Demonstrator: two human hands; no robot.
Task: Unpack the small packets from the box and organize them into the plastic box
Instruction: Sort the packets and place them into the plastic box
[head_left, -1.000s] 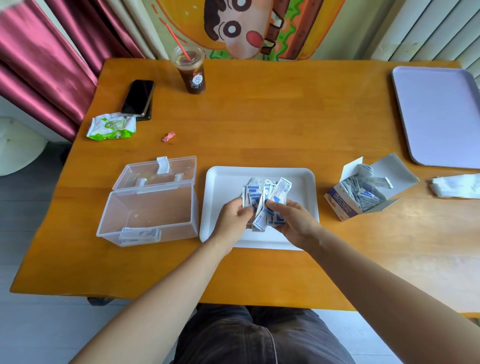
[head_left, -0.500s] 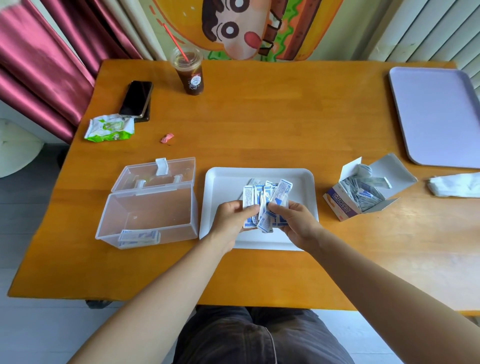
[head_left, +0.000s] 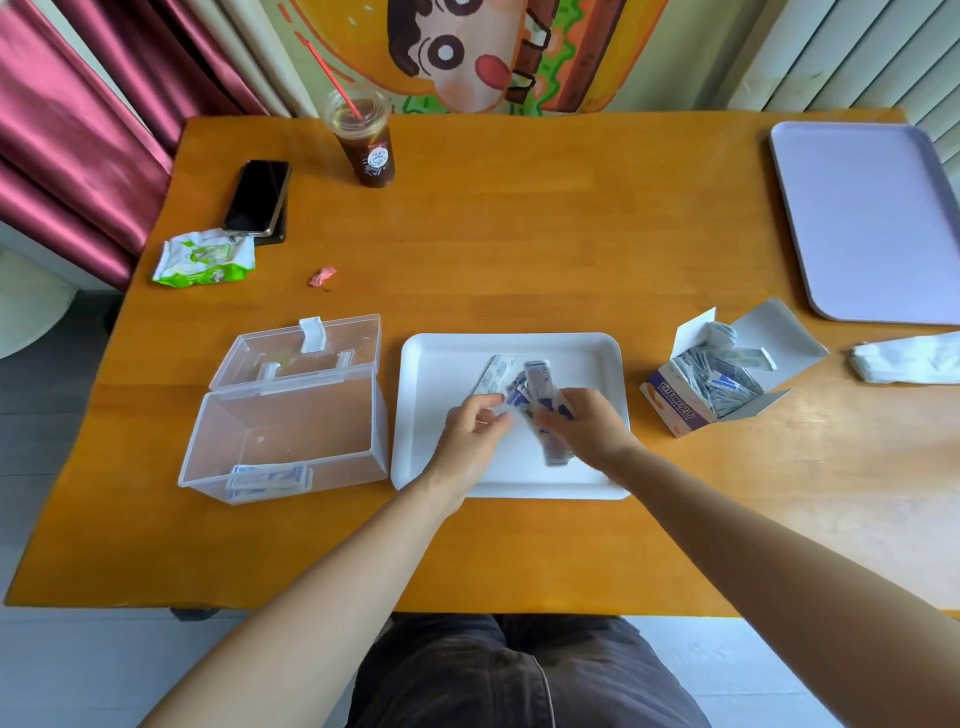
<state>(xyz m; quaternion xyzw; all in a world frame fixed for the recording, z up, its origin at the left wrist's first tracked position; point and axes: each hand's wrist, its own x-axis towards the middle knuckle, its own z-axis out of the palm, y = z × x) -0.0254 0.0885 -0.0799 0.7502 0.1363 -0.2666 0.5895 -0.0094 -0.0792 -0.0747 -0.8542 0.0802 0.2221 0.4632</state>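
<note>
Left hand (head_left: 470, 436) and right hand (head_left: 589, 423) among packets (head_left: 535, 379) over white tray (head_left: 571, 353)

Likely a café: wooden table (head_left: 519, 249), iced drink (head_left: 366, 143) at eleven o'clock, cartoon burger mural (head_left: 467, 47) at twelve, tray (head_left: 872, 218) at two.

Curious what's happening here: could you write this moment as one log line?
right hand grips packets over tray | left hand beside them, grip unclear | plastic box open, few packets inside | carton holds more
</note>
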